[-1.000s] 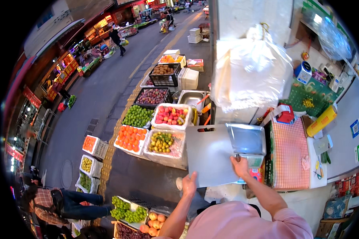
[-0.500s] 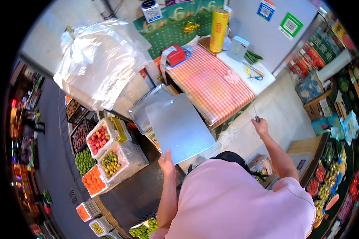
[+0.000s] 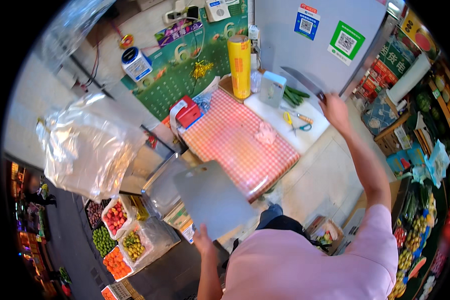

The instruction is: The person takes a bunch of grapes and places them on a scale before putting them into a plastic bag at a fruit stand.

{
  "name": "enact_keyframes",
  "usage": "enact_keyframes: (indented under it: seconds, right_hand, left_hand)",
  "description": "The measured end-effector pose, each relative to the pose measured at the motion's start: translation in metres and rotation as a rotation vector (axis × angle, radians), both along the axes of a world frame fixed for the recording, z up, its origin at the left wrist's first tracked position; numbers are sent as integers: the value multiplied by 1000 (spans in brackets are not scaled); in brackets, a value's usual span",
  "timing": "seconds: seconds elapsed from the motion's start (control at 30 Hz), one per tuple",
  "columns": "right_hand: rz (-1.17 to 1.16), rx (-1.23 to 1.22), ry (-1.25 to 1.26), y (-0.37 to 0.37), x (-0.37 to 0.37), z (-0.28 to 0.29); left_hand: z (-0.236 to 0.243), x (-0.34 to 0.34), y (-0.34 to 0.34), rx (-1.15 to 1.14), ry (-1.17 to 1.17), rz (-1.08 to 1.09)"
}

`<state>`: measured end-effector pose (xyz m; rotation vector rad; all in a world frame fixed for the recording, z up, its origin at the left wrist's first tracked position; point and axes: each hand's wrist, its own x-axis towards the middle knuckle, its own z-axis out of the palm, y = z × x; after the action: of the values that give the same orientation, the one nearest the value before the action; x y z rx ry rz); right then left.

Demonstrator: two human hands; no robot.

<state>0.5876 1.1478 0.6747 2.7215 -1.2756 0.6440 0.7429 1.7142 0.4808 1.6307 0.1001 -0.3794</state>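
At left: a bundle of translucent plastic bags (image 3: 87, 150), hanging near a pale wall. Below, close together: boxes of green fruit (image 3: 104, 242), red fruit (image 3: 116, 218), orange fruit (image 3: 116, 264) and yellow-green fruit (image 3: 134, 245). Next: a shallow metal tray (image 3: 162, 192), just beside the grey board described below. Farther back: a red device (image 3: 186, 112) on a red-and-white checked cloth (image 3: 230, 145).

At lower centre: left hand (image 3: 203, 241), closed on the near edge of a flat grey board (image 3: 210, 200), thumb uppermost, underside fingers hidden. Board tilted in view, slotted near its far end, in front of the cloth; contact between the two not possible to tell.

To the right: an upright yellow roll (image 3: 240, 67), a light-blue box (image 3: 272, 89), long green vegetables (image 3: 296, 95) and scissors (image 3: 296, 126), the last three on a white slab (image 3: 312, 125). Above the slab in view: a long-bladed knife (image 3: 302, 80), blade slanting up and leftward, dark handle enclosed by the right hand (image 3: 335, 111). At far right: shelved produce (image 3: 413, 240).
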Motion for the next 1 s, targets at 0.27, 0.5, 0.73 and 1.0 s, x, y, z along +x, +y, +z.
enact_keyframes:
  seconds: [0.27, 0.5, 0.73, 1.0]
  right_hand:
    - [218, -387, 508, -215, 223, 65]
    - [285, -604, 683, -289, 326, 70]
    - [357, -904, 786, -311, 387, 48]
    - [389, -565, -243, -296, 356, 34]
  left_hand:
    - [44, -27, -62, 328, -43, 112]
    - [93, -51, -127, 631, -80, 132]
    - [102, -52, -143, 732, -51, 124]
    - [99, -50, -144, 828, -77, 121]
